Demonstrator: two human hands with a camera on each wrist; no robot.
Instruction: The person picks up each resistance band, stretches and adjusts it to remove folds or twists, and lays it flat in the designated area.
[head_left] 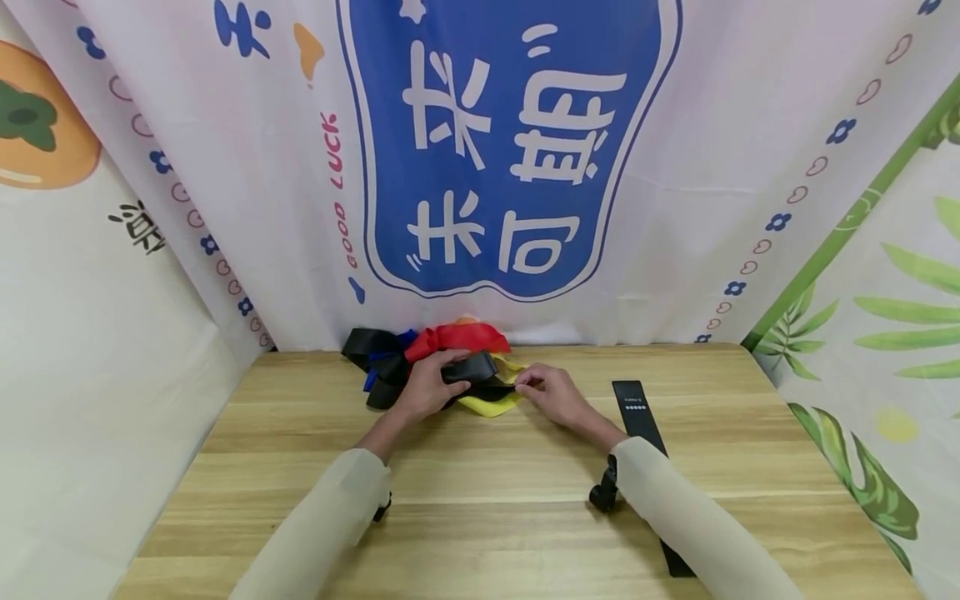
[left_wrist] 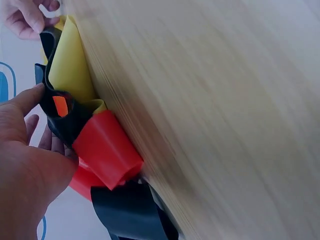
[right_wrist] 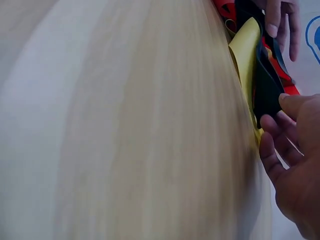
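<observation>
A heap of flat resistance bands lies at the back of the table, among them a red band, a yellow band and a blue band. My left hand holds a black resistance band between thumb and fingers, over the heap. With thumb and fingertips, my right hand pinches the right end of black band, just beside the yellow one. Loops of more black band lie at the heap's left. Where the bands overlap, their lower layers are hidden.
Another black resistance band with small white print lies flat at the right, partly under the right forearm. A printed white curtain hangs along the table's back edge. The wooden table spreads out in front.
</observation>
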